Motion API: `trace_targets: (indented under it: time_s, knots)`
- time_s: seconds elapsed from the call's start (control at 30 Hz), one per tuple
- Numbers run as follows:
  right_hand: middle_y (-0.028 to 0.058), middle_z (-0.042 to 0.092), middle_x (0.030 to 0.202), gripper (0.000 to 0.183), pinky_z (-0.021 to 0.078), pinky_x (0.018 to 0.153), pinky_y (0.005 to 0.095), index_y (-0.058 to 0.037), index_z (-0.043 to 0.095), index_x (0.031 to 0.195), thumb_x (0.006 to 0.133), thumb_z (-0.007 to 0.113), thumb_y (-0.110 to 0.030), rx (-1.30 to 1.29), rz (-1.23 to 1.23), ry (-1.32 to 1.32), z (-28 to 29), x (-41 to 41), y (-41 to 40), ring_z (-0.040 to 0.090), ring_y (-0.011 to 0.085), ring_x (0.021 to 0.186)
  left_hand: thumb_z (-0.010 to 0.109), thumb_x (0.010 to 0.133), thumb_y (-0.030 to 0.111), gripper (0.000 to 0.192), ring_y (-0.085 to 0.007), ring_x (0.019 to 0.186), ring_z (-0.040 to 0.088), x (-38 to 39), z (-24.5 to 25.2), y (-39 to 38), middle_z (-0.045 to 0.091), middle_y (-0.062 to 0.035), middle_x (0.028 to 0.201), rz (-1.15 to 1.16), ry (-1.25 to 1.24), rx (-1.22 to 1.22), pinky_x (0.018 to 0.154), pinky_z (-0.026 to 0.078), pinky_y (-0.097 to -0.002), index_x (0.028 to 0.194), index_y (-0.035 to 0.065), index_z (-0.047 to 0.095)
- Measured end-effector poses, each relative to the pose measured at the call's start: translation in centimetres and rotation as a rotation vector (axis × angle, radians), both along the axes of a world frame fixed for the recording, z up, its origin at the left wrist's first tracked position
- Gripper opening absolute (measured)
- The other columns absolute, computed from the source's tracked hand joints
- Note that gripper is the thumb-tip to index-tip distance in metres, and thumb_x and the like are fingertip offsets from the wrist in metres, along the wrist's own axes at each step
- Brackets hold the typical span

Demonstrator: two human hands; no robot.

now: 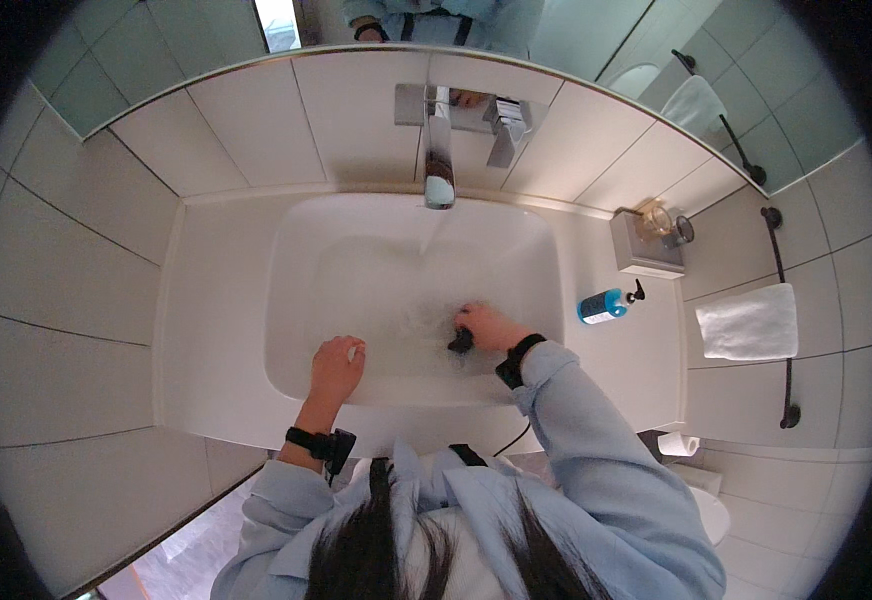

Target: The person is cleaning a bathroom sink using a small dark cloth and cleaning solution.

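Note:
A white rectangular washbasin (391, 277) lies before me, with water in it and a stream falling from the chrome wall-mounted faucet (440, 169). My right hand (487, 326) is low in the basin's right half, its fingers closed on a small dark wet item (461, 342), perhaps cloth; its exact kind cannot be told. Over the basin's near left part hovers my left hand (338, 364), fingers loosely bent and holding nothing. Black bands with small devices sit on both wrists.
Right of the basin, a blue pump bottle (602, 306) lies on the counter (631, 360). Behind it stands a pale box (646, 251) beside glass jars (665, 223). A white towel (749, 322) hangs from a black wall bar. The mirror (556, 37) spans the back wall.

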State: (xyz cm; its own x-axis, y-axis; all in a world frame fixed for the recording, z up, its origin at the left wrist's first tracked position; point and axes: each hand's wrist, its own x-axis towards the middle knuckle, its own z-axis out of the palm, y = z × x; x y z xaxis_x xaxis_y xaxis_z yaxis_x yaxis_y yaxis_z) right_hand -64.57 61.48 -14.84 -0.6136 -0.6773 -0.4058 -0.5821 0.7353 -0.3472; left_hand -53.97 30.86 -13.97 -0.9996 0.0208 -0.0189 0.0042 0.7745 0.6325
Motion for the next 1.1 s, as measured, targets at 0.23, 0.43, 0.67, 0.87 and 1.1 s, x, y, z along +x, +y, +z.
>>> trace_targets:
  time_s: [0.23,0.43,0.67,0.87,1.1]
  knots:
    - [0.0121,0.061,0.090,0.031,0.0488,0.076,0.0356,-0.0058,0.056,0.107,0.076,0.059,-0.006,-0.399,-0.773,-0.394,2.8,-1.2,5.0,0.059,0.0248,0.088,0.055,0.087,0.018,0.015,-0.0308,0.087,0.059,1.3,0.4,3.0,0.064,-0.0107,0.088,0.046,0.173,-0.102,0.082,0.046,-0.0421,0.089,0.0067,0.065]
    - [0.0035,0.056,0.082,0.029,0.0461,0.067,0.0303,-0.0066,0.057,0.094,0.083,0.066,-0.032,-0.967,-1.347,-0.969,2.4,3.5,6.0,0.054,0.0168,0.075,0.054,0.087,0.018,0.017,-0.0314,0.098,0.057,1.2,0.6,3.4,0.064,-0.0124,0.092,0.071,0.167,-0.255,0.089,0.043,-0.0435,0.090,0.0044,0.064]
    - [0.0120,0.063,0.095,0.031,0.0466,0.083,0.0331,-0.0053,0.061,0.107,0.084,0.064,-0.027,-0.434,-0.845,-0.541,2.3,8.1,4.0,0.058,0.0247,0.094,0.057,0.085,0.016,0.015,-0.0325,0.093,0.058,1.6,-0.2,2.9,0.063,-0.0161,0.092,0.111,0.210,-0.305,0.090,0.043,-0.0430,0.082,0.0019,0.063]
    - [0.0189,0.063,0.108,0.041,0.0439,0.094,0.0424,-0.0072,0.058,0.121,0.082,0.058,-0.019,-0.390,-0.367,-0.136,-0.6,9.0,5.4,0.057,0.0381,0.104,0.054,0.086,0.016,0.019,-0.0330,0.093,0.056,1.0,0.3,4.1,0.062,-0.0152,0.086,0.086,0.224,-0.275,0.088,0.044,-0.0433,0.078,0.0007,0.062]
    - [0.0163,0.062,0.112,0.043,0.0450,0.089,0.0442,-0.0115,0.061,0.120,0.091,0.049,-0.041,-0.271,-0.217,-0.144,2.7,10.2,2.0,0.057,0.0356,0.099,0.054,0.085,0.015,0.020,-0.0328,0.091,0.056,1.1,1.4,3.6,0.062,-0.0153,0.084,0.136,0.169,-0.381,0.084,0.045,-0.0431,0.075,0.0005,0.062]
